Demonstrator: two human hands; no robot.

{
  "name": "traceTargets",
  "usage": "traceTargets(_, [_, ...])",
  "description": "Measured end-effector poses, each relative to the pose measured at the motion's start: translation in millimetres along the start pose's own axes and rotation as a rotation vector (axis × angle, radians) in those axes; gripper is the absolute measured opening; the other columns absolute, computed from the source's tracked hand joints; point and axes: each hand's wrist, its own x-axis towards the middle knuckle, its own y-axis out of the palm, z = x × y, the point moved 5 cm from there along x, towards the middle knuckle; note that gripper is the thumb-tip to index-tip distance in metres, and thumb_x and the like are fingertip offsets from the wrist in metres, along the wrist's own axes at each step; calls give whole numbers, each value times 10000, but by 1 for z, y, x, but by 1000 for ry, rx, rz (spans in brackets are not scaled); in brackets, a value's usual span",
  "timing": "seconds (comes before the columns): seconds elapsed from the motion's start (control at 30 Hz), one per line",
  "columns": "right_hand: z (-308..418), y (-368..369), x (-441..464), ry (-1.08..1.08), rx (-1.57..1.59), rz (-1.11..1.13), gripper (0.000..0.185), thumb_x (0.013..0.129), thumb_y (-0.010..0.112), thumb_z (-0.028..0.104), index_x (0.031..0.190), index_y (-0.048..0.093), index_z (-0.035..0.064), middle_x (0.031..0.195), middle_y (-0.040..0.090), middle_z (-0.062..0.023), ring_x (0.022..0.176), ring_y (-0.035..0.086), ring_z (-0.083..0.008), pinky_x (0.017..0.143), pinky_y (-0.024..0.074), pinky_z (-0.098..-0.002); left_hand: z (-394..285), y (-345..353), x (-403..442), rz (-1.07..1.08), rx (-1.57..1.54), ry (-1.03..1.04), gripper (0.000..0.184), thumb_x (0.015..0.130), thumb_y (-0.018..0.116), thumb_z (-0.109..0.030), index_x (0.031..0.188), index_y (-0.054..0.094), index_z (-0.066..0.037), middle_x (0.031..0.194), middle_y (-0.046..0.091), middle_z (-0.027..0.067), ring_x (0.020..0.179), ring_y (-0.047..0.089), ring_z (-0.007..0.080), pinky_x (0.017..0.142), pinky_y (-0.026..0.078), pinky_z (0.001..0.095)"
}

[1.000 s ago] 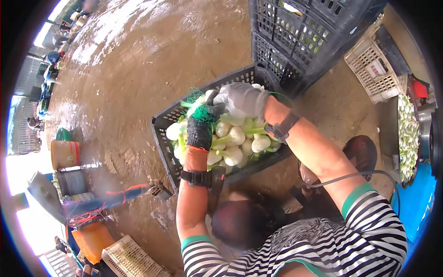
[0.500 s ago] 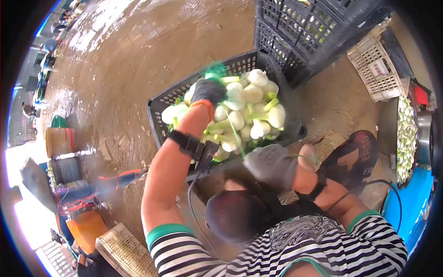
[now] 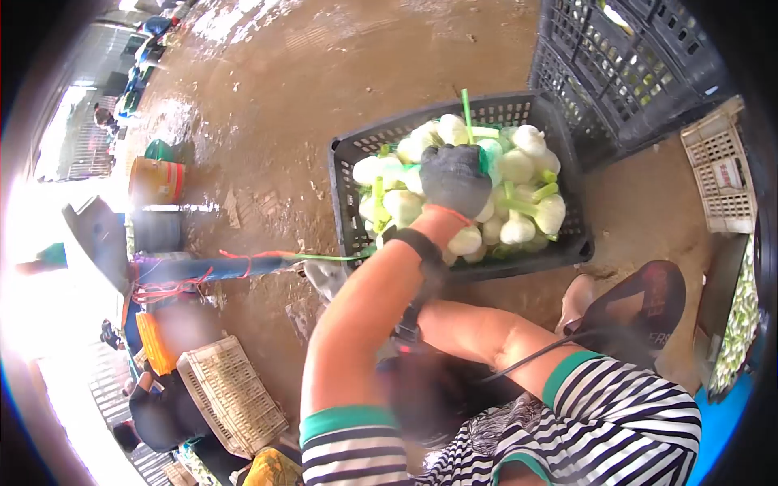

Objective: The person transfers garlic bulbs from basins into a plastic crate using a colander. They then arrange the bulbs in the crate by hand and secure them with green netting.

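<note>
My left hand point(image 3: 455, 180), in a dark glove, is closed on green mesh netting point(image 3: 488, 154) over the garlic. A narrow green end point(image 3: 467, 113) stands up above the fist. White garlic bulbs point(image 3: 519, 229) with green stems fill a black plastic crate point(image 3: 585, 253); green netting covers some of them. My right arm crosses beneath the left one. My right hand point(image 3: 326, 275), in a grey glove, is closed at a green string point(image 3: 334, 257) beside the end of a blue post point(image 3: 231, 267). The left forearm partly hides it.
Tall black crates point(image 3: 624, 73) stand at the back right, near a cream crate point(image 3: 720, 170). Another cream crate point(image 3: 231, 397) and a person point(image 3: 158, 413) are at lower left. A yellow bucket point(image 3: 156, 180) stands on the wet floor at left.
My right hand has moved left from the crate's front edge, under my left arm, to the post's end. The left hand stays at the netting. The view has shifted left.
</note>
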Motion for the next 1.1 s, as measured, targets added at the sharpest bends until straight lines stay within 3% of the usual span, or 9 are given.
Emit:
traceTargets(0.1, [-25,33,4,52,17,33,252,802,526,246,961,599,64,859,612,-151,806,607,-297,698,450,-404,2,2,-14,-407,-12,132,122,707,549,-191,726,640,-112,790,614,93,850,554,292,805,404,406])
traceTargets(0.2, [-62,65,2,155,56,93,276,811,512,259,970,603,52,897,620,-167,840,609,-308,734,452,-411,4,9,-11,-109,-9,84,226,703,519,-229,859,650,-129,904,640,60,995,545,227,968,317,399])
traceTargets(0.33, [-105,67,-51,309,117,240,310,823,493,276,982,608,35,948,631,-189,885,612,-322,781,455,-420,7,13,-12,-176,-52,129,190,673,549,-207,810,661,-137,864,640,73,941,569,248,953,329,426])
traceTargets(0.47, [-38,-63,-83,490,-225,726,311,792,490,305,854,656,49,899,644,-192,807,620,-357,733,477,-448,9,10,-11,-169,-94,110,167,654,567,-202,782,662,-152,845,639,68,903,578,240,914,344,422])
traceTargets(0.6, [46,-213,-76,546,-566,163,252,763,601,304,819,673,68,706,642,-104,658,623,-304,578,491,-368,13,8,-16,-259,-113,164,140,700,557,-201,793,656,-169,850,640,57,891,586,213,826,382,382])
traceTargets(0.67, [57,-256,-34,438,94,11,168,767,636,232,828,680,81,713,612,-82,612,598,-289,559,485,-337,15,14,-14,-230,-136,155,182,703,561,-223,836,670,-164,875,641,68,931,579,231,887,351,414])
traceTargets(0.83, [74,-205,105,-648,-519,256,313,825,581,304,794,647,-1,785,615,-153,795,592,-327,707,479,-393,13,31,-15,-273,-186,144,225,756,526,-228,928,630,-128,906,632,77,954,573,224,905,356,399])
traceTargets(0.93, [33,-120,151,-210,-741,906,320,816,564,346,800,657,40,785,627,-175,779,595,-359,726,460,-454,14,35,-15,-304,-194,141,243,795,498,-224,981,596,-103,919,625,81,955,571,212,896,371,375])
traceTargets(1.1, [32,-93,164,-328,-652,968,193,746,612,293,770,660,107,790,635,-129,720,600,-299,650,474,-402,18,33,-24,-335,-185,167,276,859,452,-217,1070,537,-61,942,614,86,958,567,192,881,397,336])
